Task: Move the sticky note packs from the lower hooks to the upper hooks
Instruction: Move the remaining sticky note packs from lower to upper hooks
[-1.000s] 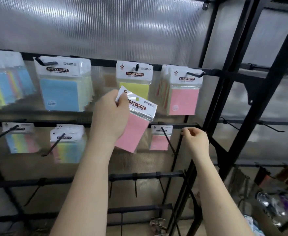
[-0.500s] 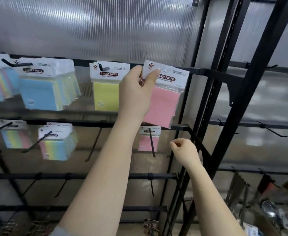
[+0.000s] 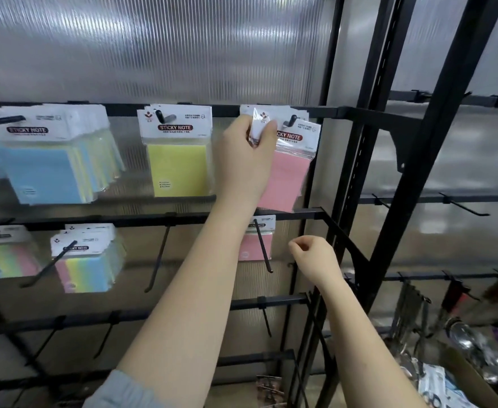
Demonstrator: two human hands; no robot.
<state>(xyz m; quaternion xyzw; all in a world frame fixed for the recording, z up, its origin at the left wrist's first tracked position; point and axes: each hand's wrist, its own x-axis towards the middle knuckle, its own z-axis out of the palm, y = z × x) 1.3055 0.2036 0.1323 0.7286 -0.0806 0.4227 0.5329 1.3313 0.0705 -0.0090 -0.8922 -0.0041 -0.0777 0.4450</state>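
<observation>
At the upper right hook: the left hand (image 3: 246, 154) is pinching the white header card of a pink sticky note pack (image 3: 289, 175), thumb and fingers (image 3: 267, 128) curling round the card's top left corner.
Pack position: it is hanging in front of the other pink packs at the upper right hook (image 3: 289, 121), its header level with the hook's tip; whether the hole is already threaded cannot be told.
Pack orientation: long axis is running top to bottom, header up, tilting slightly so the bottom is swinging toward the left; the printed face is pointing at the camera.
Right hand (image 3: 315, 257): it is hovering just beside the lower right hook (image 3: 262, 245), fingers loosely curling and holding nothing.
Lower right hook: one small pink pack (image 3: 250, 244) is hanging on it, far back near the rail.
Upper row neighbours: a yellow pack (image 3: 177, 169) is hanging on the middle hook, a thick bunch of blue packs (image 3: 47, 169) on the left.
Lower row left: multicolour packs (image 3: 86, 263) are hanging on a slanting hook.
Frame: black rack uprights (image 3: 356, 172) are standing right of the hands.
</observation>
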